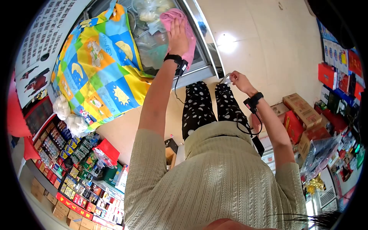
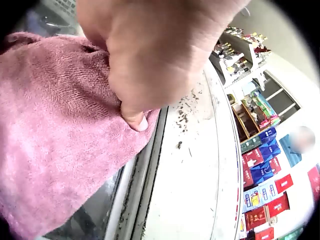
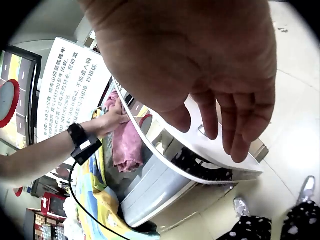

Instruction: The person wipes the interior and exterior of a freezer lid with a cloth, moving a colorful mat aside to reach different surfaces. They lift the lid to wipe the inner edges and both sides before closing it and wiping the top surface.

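Observation:
A pink cloth (image 1: 191, 36) lies on the glass top of a display case (image 1: 197, 73), bunched at its far end. My left hand (image 1: 178, 40) rests on the cloth with its fingers stretched out along it. In the left wrist view the thumb (image 2: 136, 120) presses the cloth (image 2: 55, 120) close to the case's dark-grooved edge. My right hand (image 1: 240, 82) is near the case's front corner. Its fingers (image 3: 240, 120) hang loosely bent in the right wrist view, holding nothing, and overlap the raised pale panel (image 3: 200, 172) there.
A colourful patterned cover (image 1: 103, 65) drapes over the case's left part. Bagged goods (image 1: 151, 11) show through the glass. Dark crumbs (image 2: 182, 120) dot the white ledge. Cardboard boxes (image 1: 303, 109) stand at right, and stocked shelves (image 1: 73, 172) at lower left.

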Demonstrator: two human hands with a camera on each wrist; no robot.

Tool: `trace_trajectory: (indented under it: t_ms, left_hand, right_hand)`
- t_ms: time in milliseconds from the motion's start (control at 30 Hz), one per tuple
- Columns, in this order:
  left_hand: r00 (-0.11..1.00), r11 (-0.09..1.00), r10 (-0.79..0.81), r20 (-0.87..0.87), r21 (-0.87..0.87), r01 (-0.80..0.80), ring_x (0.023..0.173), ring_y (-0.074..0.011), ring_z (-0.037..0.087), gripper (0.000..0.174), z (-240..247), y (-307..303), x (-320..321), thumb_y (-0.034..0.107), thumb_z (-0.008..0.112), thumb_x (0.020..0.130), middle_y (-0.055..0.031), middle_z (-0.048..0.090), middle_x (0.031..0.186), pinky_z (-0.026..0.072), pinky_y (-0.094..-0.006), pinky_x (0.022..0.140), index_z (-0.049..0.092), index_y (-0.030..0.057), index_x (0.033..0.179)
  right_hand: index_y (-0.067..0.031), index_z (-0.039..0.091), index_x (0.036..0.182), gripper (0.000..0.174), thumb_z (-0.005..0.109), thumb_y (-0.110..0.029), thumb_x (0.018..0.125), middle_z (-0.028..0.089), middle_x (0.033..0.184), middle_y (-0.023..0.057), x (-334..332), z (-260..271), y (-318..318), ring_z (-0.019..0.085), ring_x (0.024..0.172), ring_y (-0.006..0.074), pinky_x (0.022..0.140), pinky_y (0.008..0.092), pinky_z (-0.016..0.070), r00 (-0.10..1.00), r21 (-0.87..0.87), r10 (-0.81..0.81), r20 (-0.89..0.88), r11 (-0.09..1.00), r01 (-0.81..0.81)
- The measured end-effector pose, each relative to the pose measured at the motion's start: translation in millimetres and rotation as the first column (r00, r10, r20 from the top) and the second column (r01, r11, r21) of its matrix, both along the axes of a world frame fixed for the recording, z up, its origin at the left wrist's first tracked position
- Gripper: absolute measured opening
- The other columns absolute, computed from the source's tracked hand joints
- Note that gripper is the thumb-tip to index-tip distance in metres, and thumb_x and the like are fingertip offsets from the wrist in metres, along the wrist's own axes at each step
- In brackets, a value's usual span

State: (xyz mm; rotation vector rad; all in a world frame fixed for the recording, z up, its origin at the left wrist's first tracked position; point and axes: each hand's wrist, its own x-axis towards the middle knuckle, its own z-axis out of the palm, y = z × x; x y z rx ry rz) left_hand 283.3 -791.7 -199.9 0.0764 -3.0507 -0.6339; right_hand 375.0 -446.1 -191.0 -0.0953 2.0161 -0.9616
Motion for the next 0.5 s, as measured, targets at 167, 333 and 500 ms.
trace_trajectory:
  t_ms: [167, 333, 500]
  left_hand:
    - [0.993, 0.998, -0.036, -0.11, 0.054, 0.042, 0.145, -0.0358, 0.031, 0.083, 11.7, 1.2, 15.6, 0.026, 0.08, 0.079, -0.0151, 0.034, 0.158, 0.0318, -0.0505, 0.116, 0.041, 0.0146, 0.151]
    - [0.906, 0.9, -0.421, 0.043, -0.108, 0.423, 0.119, -0.025, 0.051, 0.039, -8.9, -6.5, 93.3, 0.015, 0.056, 0.087, -0.0038, 0.055, 0.136, 0.0445, -0.043, 0.093, 0.066, 0.0146, 0.125]
    - [0.75, 0.742, -0.657, 0.072, -0.116, 0.661, 0.118, -0.0244, 0.052, 0.047, -0.6, -5.5, 110.4, 0.015, 0.056, 0.085, -0.0042, 0.056, 0.135, 0.0463, -0.041, 0.088, 0.064, 0.0179, 0.131]
  right_hand:
    - [0.0033, 0.063, 0.106, 0.028, 0.059, -0.024, 0.099, 0.069, 0.089, 0.0178, 32.7, 2.3, -26.7, 0.068, 0.072, 0.0246, 0.073, 0.0372, 0.0541, 0.977, -0.085, -0.204, -0.058, 0.976, 0.198]
    - [0.0042, 0.06, 0.105, 0.025, 0.059, -0.02, 0.099, 0.069, 0.087, 0.0157, 49.5, -5.1, -55.6, 0.07, 0.072, 0.0225, 0.07, 0.0364, 0.0558, 0.918, -0.023, -0.374, -0.131, 0.927, 0.375]
    - [0.0021, 0.059, 0.103, 0.02, 0.059, -0.018, 0.099, 0.069, 0.086, 0.0123, 67.0, -9.2, -69.3, 0.069, 0.07, 0.0192, 0.068, 0.0315, 0.0558, 0.798, -0.115, -0.6, -0.06, 0.798, 0.591]
